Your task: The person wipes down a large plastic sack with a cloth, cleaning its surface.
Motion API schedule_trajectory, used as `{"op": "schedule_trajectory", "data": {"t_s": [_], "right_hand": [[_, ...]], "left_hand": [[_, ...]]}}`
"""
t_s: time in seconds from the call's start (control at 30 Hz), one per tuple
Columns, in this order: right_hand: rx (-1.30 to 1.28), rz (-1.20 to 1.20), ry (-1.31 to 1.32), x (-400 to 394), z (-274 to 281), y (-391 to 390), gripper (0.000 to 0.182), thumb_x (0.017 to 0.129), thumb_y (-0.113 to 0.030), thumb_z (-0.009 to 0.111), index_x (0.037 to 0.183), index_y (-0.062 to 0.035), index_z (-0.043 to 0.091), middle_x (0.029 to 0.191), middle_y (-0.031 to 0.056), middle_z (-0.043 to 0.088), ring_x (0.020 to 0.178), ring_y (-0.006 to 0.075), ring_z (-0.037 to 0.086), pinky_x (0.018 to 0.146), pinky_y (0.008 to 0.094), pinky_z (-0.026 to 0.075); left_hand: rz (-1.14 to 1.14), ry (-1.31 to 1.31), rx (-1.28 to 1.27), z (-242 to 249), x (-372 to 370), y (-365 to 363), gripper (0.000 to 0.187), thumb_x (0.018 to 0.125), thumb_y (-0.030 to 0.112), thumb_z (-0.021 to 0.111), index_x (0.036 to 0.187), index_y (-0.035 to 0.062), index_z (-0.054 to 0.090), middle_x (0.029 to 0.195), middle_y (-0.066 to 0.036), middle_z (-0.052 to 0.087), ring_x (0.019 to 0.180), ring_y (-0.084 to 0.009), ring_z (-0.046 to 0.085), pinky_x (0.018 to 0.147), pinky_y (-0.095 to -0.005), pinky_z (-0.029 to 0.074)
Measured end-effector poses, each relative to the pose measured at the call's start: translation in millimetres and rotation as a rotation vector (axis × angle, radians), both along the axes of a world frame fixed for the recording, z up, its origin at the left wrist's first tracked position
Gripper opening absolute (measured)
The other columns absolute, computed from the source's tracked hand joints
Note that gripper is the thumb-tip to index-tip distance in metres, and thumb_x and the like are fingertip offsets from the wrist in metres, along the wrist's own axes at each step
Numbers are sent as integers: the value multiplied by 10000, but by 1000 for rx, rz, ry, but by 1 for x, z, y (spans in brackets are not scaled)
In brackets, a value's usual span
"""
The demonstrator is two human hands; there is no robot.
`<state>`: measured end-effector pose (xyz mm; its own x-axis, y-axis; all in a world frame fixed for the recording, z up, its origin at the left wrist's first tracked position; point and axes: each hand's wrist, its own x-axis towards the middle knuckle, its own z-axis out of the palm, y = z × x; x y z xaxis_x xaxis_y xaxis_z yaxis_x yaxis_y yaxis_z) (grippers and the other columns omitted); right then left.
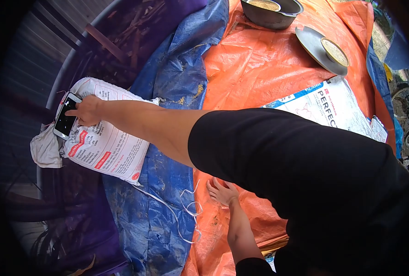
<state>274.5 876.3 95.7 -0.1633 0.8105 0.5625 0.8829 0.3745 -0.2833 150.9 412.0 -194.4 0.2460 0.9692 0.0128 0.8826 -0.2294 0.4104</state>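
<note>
My right hand [88,111] reaches across to the left, its index finger stretched out over the dark screen of a white smartphone [64,123]. The other fingers look curled, and the phone is not gripped. Under the phone and hand lies a filled white sack [117,156] printed with red and black text, a bunched white end [47,149] sticking out on its left. My left hand [223,192] rests on the orange tarp [245,69], fingers spread. Beside it a loose white string [167,207] trails from the sack over the blue tarp [167,184].
A dark pot [264,16] holding a grain-filled bowl stands at the top. Near it a grey lid [312,46] carries another bowl [334,51] of grain. A flat printed sack [321,103] lies partly behind my sleeve. Purple sheeting [75,207] borders the left.
</note>
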Motion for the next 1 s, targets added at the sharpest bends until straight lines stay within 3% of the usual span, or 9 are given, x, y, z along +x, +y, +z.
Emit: {"op": "schedule_trajectory", "data": {"t_s": [0.2, 0.4, 0.5, 0.6, 0.8, 0.9, 1.0], "right_hand": [[35, 35, -35, 2, 2, -5, 525, 909, -385, 526, 1431, -351, 474, 1067, 121, 679, 841, 315, 711, 748, 464, 557], [87, 84, -111, 3, -9, 12, 379, 916, -363, 505, 1272, -302, 622, 1051, 102, 680, 822, 314, 703, 732, 465, 553], [47, 45, -115, 1, -7, 10, 384, 905, -375, 508, 1256, -284, 633, 1057, 110, 683, 840, 313, 703, 744, 465, 553], [75, -3, 2, -2, -12, 15, 416, 893, -395, 515, 1267, -257, 632, 1045, 120, 687, 844, 318, 703, 747, 466, 554], [44, -4, 66, -1, -4, 3, 578, 866, -378, 544, 1431, -272, 486, 1020, 142, 694, 825, 331, 709, 757, 468, 559], [45, 39, 29, 3, 3, -7, 645, 855, -357, 561, 1478, -287, 408, 1012, 145, 697, 826, 335, 710, 753, 469, 562], [83, 64, 15, 5, 1, -7, 637, 853, -350, 571, 1466, -277, 414, 1007, 145, 697, 816, 338, 711, 736, 469, 563]], "left_hand": [[8, 13, -34, 4, 1, 0, 500, 902, 364, 574, 1339, 132, 505, 1480, -165, 386, 1336, -366, 376, 1067, -521, 302], [-8, 15, -17, 0, -1, 0, 508, 904, 361, 571, 1344, 118, 500, 1478, -167, 381, 1323, -370, 378, 1064, -522, 303], [4, 34, -47, 2, 1, 0, 510, 886, 325, 599, 1330, 97, 499, 1486, -167, 367, 1326, -373, 372, 1067, -522, 301], [2, 36, -46, -2, 0, 0, 519, 854, 276, 635, 1315, 83, 494, 1493, -168, 352, 1337, -373, 359, 1070, -520, 300], [-5, 56, -56, 4, 1, 1, 539, 829, 248, 652, 1312, 79, 484, 1487, -177, 360, 1341, -381, 359, 1070, -522, 302], [-5, 27, -32, -1, 0, 1, 541, 827, 244, 655, 1313, 79, 483, 1485, -179, 364, 1338, -384, 363, 1072, -524, 301], [-8, 18, -18, 0, 0, 0, 542, 819, 237, 663, 1306, 80, 484, 1483, -181, 365, 1335, -385, 365, 1069, -524, 303]]}}
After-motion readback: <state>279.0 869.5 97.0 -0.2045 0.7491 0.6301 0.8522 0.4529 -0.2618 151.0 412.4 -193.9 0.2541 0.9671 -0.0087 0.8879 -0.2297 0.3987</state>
